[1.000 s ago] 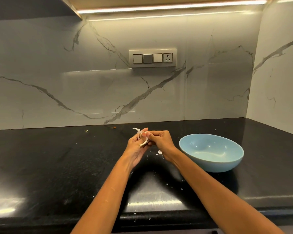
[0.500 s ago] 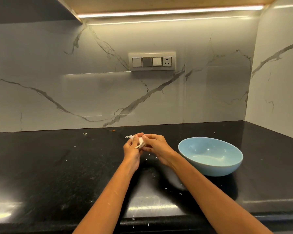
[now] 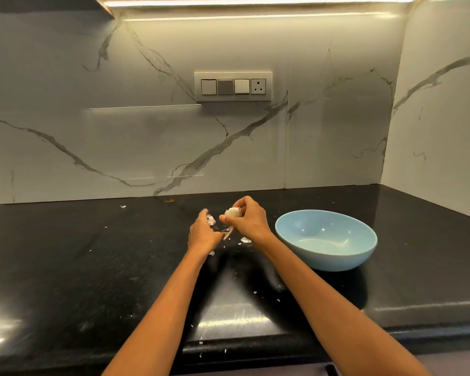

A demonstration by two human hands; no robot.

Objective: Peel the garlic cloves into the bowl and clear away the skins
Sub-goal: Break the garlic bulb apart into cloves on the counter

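My right hand (image 3: 248, 219) holds a white garlic piece (image 3: 232, 212) above the black counter, just left of the light blue bowl (image 3: 337, 260). A thin stem of skin (image 3: 227, 234) hangs from the garlic down to my left hand (image 3: 202, 234), whose thumb and fingers pinch it. A flake of skin (image 3: 210, 219) shows by my left fingertips. Small skin scraps (image 3: 245, 240) lie on the counter under my hands. The bowl looks empty inside.
The black counter (image 3: 65, 267) carries scattered skin flakes, one (image 3: 123, 206) near the back wall at the left. A marble backsplash with a switch panel (image 3: 233, 86) stands behind. A side wall closes the right. The counter's front edge (image 3: 255, 346) runs below my forearms.
My hands have drawn apart: the right one lifted the garlic up and right, the left one pulled down and left with a strip of skin.
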